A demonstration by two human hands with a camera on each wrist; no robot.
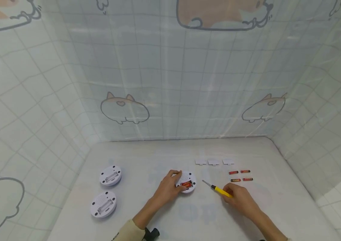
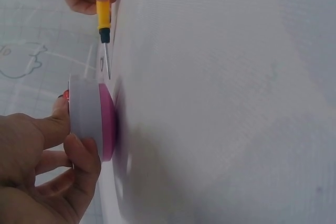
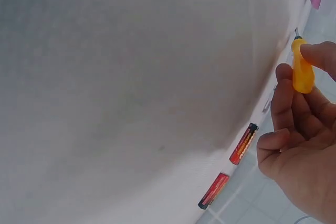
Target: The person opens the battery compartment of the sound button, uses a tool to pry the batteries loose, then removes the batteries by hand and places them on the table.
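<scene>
A round white battery-powered device lies back up on the table, its open battery bay holding red batteries. My left hand grips its left rim between thumb and fingers. Seen side-on in the left wrist view, the device has a pink underside. A yellow-handled screwdriver is pinched in my right hand, its metal tip pointing toward the device but apart from it. The right wrist view shows the thumb and forefinger on the yellow handle, the other fingers loosely curled.
Two similar round devices, an upper one and a lower one, sit at the left with uncovered battery bays. Three small white covers line up behind the right hand. Several loose red batteries lie to the right. Patterned sheeting surrounds the table.
</scene>
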